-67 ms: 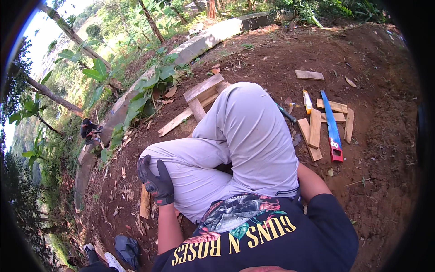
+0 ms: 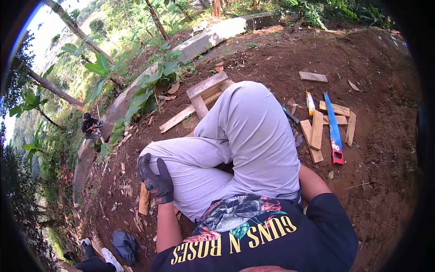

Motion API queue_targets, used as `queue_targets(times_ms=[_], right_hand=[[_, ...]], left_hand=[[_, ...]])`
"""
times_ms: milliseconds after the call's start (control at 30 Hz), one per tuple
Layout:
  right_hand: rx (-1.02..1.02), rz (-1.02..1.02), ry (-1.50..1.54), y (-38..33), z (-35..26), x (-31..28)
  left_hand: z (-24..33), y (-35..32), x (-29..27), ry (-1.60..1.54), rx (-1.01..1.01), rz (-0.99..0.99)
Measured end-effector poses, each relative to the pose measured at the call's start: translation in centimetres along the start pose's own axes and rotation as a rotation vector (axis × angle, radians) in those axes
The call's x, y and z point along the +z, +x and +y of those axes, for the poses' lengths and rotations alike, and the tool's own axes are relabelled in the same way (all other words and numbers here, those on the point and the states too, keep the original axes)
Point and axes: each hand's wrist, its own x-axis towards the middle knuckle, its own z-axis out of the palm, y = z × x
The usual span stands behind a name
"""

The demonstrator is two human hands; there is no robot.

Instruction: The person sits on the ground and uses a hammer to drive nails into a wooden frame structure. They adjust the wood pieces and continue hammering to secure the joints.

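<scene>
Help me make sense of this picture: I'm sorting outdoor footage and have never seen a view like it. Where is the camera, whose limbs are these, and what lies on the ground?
There is no machine here: the camera sits on a person's head and looks down through a wide fisheye lens, which bends straight edges near the rim. The person sits on bare reddish-brown soil, in pale grey trousers and a dark printed shirt. The left hand, in a black work glove, rests on the left thigh and holds nothing. The right forearm runs down behind the right leg, so the right hand is hidden. To the right lie a blue-bladed handsaw with a red handle and several short pale wooden offcuts. Ahead of the knees lies a rough frame of nailed wooden planks. A concrete kerb edges the soil, with green plants beyond.
</scene>
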Motion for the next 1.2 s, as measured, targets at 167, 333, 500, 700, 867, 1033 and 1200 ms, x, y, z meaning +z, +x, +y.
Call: queue_targets(times_ms=[167, 333, 500, 700, 867, 1033, 1200], right_hand=[[-0.019, -0.044, 0.001, 0.0, 0.4, 1.1], [-0.039, -0.124, 0.026, -0.2, 0.3, 2.5], [-0.003, -0.135, 0.035, -1.0, 1.1, 2.1], [-0.054, -0.141, 0.048, 2.0, -0.9, 3.6], [-0.095, -0.163, 0.045, 3.5, -1.6, 3.9], [-0.102, -0.183, 0.049, 3.5, -0.6, 4.0], [-0.150, -0.176, 0.068, 3.1, 1.5, 3.1]], left_hand=[[-0.9, -0.1, -0.1, -0.019, -0.050, -0.028], [-2.7, 0.2, 0.6, -0.017, -0.113, -0.031], [-2.8, 0.9, 3.1, -0.044, -0.108, -0.064], [-3.1, 0.9, 3.5, -0.069, -0.115, -0.040], [-3.1, 0.8, 3.3, -0.072, -0.086, -0.026], [-2.9, 0.6, 3.3, -0.127, -0.130, -0.046], [-1.2, 1.2, 2.6, -0.127, -0.029, -0.088]])
